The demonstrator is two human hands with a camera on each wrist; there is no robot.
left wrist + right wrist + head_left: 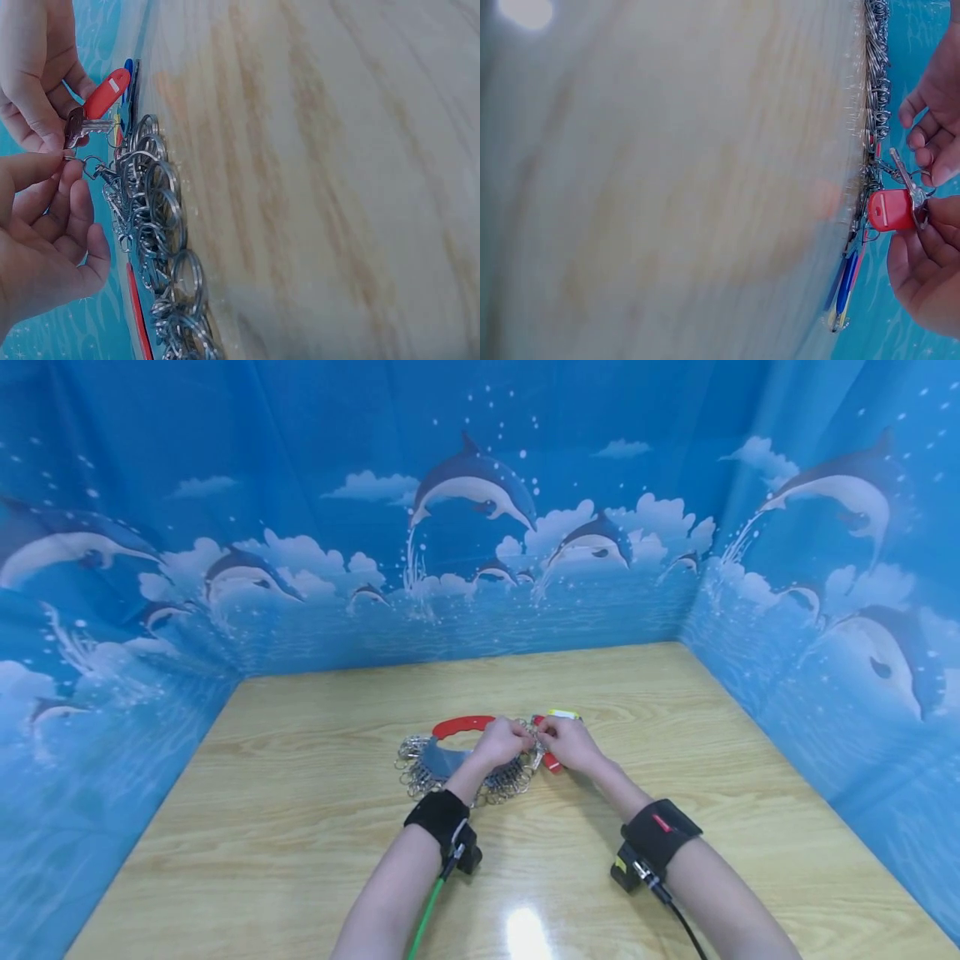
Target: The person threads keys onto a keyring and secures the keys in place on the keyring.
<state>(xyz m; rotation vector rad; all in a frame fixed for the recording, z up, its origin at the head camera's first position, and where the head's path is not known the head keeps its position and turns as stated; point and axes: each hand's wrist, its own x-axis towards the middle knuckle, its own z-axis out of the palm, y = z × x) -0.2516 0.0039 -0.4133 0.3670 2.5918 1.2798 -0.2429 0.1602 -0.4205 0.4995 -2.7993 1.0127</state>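
My left hand (504,743) pinches a small metal split ring (73,158) between thumb and finger. The ring links to a clip on a key holder, a grey curved plate (442,760) with a red handle (462,725) and many hanging rings (169,202). Close beside it, my right hand (570,745) pinches the head of a key (94,127) by the ring, its blade sticking out. A red key tag (891,210) hangs at the key. Fingertips hide whether the key is threaded on the ring.
Just beyond my right hand lie a yellow-edged item (564,714) and a blue pen-like thing (847,281). The wooden table (300,843) runs back to a blue dolphin-print curtain (337,527) on three sides.
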